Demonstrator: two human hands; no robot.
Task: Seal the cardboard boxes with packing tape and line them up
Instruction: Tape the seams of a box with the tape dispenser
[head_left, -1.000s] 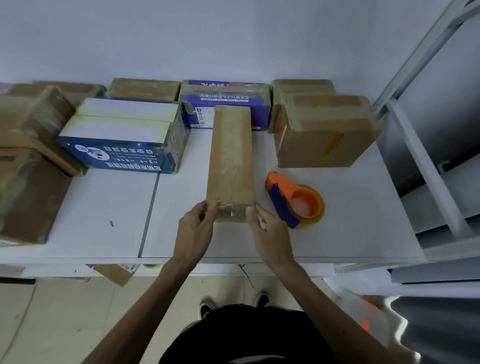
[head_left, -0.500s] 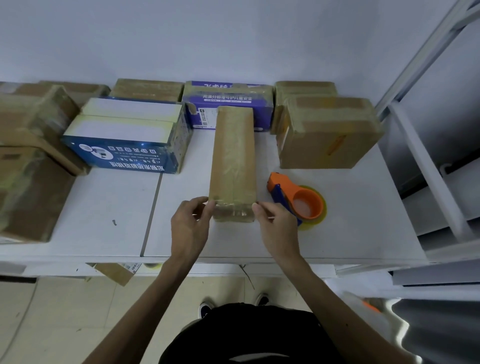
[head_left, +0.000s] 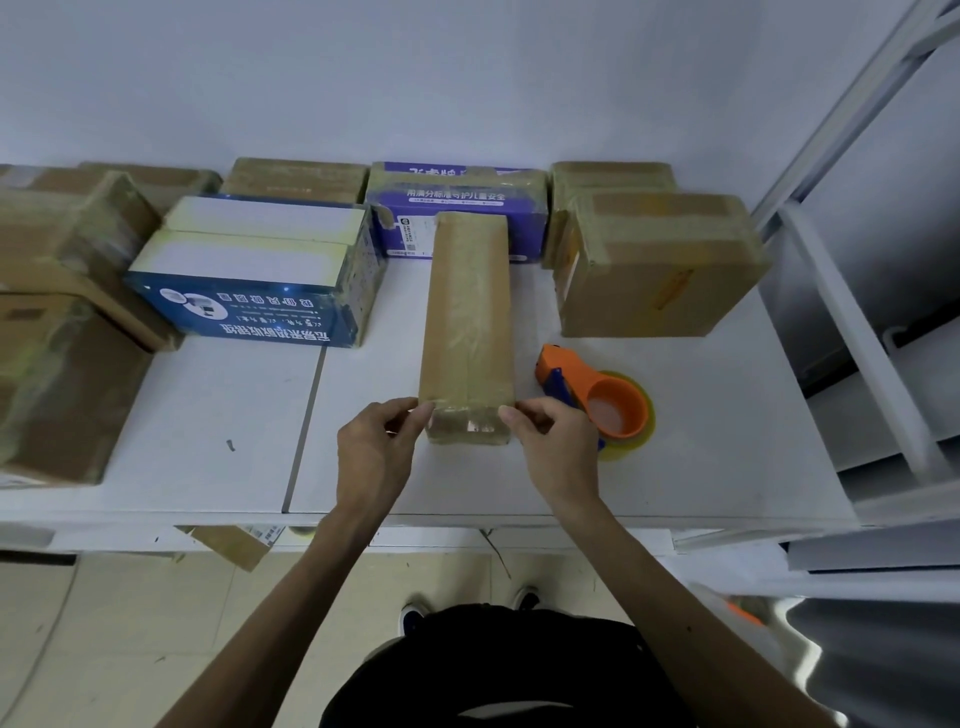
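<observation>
Both hands hold the near end of the long box (head_left: 467, 322) with curled fingers, the left hand (head_left: 376, 452) and the right hand (head_left: 556, 447) each at one corner. It lies lengthwise on the desk (head_left: 208, 441), with the tape dispenser (head_left: 597, 395) (orange) just beside it.

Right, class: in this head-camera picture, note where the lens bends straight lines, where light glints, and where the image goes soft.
Head view: the wide lens bows the table edge and splays the white rack upright; light is dim and bluish; tape glints faintly at the near end of the long box; the brown boxes at far left and the lower right corner smear.
</observation>
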